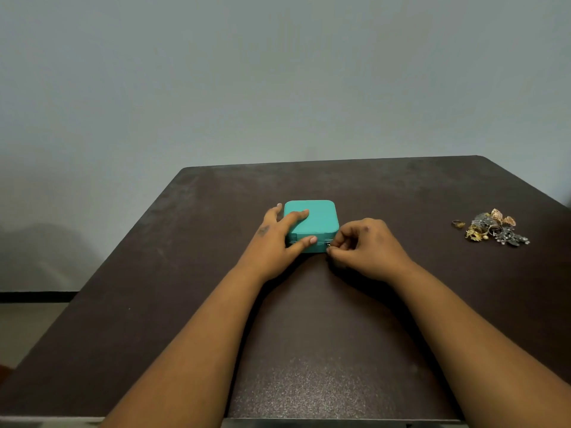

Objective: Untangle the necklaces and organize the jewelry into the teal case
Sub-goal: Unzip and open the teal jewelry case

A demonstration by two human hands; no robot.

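Observation:
The teal case (321, 216) lies closed in the middle of the dark table. My left hand (278, 234) rests on its left side, fingers straight across the lid and the thumb against the front wall. My right hand (364, 248) is at the case's front right corner, where its thumb and forefinger pinch the small metal zipper pull (328, 244). A tangled heap of jewelry (494, 228), silver and gold pieces, lies far to the right. A single gold ring (458, 223) sits just left of the heap.
The dark brown table (216, 304) has its far edge close to a grey wall. Its left edge runs diagonally, with floor beyond it. Both forearms stretch over the near half of the tabletop.

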